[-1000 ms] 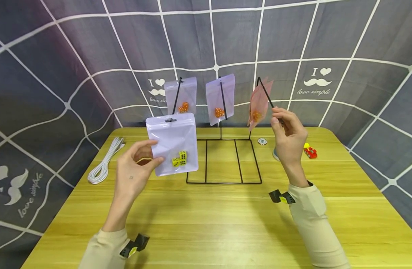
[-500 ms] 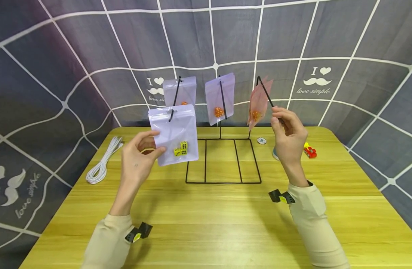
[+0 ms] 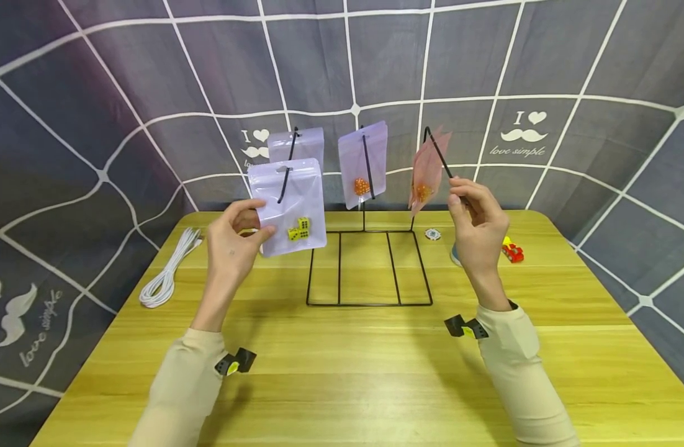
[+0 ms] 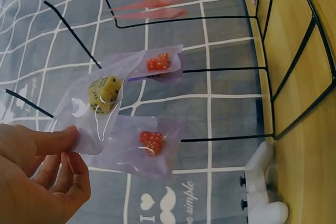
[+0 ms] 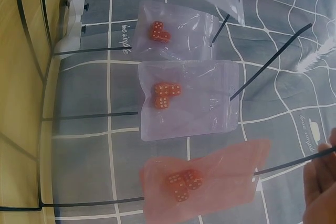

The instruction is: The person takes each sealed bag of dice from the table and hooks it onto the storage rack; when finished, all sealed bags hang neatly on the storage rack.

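My left hand [image 3: 233, 239] pinches the left edge of a pale purple zip bag [image 3: 277, 226] with yellow dice [image 3: 300, 230] inside. The left hook [image 3: 284, 184] of a black wire rack [image 3: 370, 304] runs through its hang hole, the tip sticking out in front. Behind it on that hook hangs another purple bag [image 3: 311, 143]; its orange-red dice [image 4: 151, 142] show in the left wrist view. The middle hook carries a purple bag [image 3: 362, 155] with orange dice, the right one pink bags [image 3: 428, 164] with orange dice. My right hand [image 3: 480, 217] pinches the right hook's front end.
A coiled white cable [image 3: 166, 273] lies on the wooden table [image 3: 342, 372] at left. Right of the rack are a poker chip [image 3: 432, 234] and a red and yellow toy [image 3: 512, 250]. A blue-white thing [image 3: 455, 255] is mostly hidden by my right hand. A gridded curtain [image 3: 387, 62] stands behind.
My left hand has moved up and away from me, sliding the bag with yellow dice farther back along the left hook; more of the hook shows in front. My right hand stays put.
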`<state>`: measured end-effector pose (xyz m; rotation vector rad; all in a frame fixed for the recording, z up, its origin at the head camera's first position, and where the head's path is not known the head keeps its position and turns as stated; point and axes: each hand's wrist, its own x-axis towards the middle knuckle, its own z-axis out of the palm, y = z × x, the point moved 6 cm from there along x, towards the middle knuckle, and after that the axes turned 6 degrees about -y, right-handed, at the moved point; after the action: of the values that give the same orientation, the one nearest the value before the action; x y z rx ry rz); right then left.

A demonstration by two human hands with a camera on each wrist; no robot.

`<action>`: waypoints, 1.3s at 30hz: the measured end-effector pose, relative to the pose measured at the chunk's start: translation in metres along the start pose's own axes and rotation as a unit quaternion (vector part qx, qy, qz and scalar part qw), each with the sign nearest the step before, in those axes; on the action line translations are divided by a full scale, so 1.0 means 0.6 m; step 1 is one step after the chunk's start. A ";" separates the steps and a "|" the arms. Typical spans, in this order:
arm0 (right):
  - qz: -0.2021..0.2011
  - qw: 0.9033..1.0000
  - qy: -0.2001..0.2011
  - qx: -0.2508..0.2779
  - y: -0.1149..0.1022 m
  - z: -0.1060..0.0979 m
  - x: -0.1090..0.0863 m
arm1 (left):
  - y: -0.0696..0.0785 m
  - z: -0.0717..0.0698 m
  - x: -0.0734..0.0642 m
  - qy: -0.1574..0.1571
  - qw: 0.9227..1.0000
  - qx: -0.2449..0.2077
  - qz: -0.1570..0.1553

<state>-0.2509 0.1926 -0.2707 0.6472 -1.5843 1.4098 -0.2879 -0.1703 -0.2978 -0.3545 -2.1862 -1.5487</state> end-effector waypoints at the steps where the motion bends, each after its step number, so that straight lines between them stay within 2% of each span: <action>1: 0.000 1.000 -0.001 -0.002 -0.005 0.001 0.000 | -0.003 0.002 0.004 0.001 1.000 0.002 0.001; 6: 0.005 1.000 -0.007 -0.008 -0.020 0.005 0.001 | -0.014 0.012 0.025 0.010 1.000 -0.003 0.011; 13: 0.003 1.000 -0.007 -0.010 -0.020 0.004 0.000 | -0.014 0.025 0.056 0.020 0.999 0.000 0.030; 26: -0.002 1.000 -0.010 -0.012 -0.025 0.007 -0.001 | -0.034 0.032 0.096 0.047 0.998 0.035 0.024; 30: -0.007 1.000 -0.009 -0.011 -0.024 0.009 0.001 | -0.035 0.035 0.104 0.043 0.998 0.035 0.027; 35: 0.002 1.000 -0.009 -0.005 0.002 0.000 -0.005 | -0.037 0.041 0.105 0.035 0.998 0.030 0.037; 39: 0.006 1.000 -0.009 -0.005 -0.011 0.004 -0.004 | -0.043 0.042 0.107 0.028 0.999 0.033 0.033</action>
<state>-0.2446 0.1883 -0.2696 0.6476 -1.6098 1.4073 -0.3604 -0.1581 -0.2947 -0.3544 -2.1558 -1.4298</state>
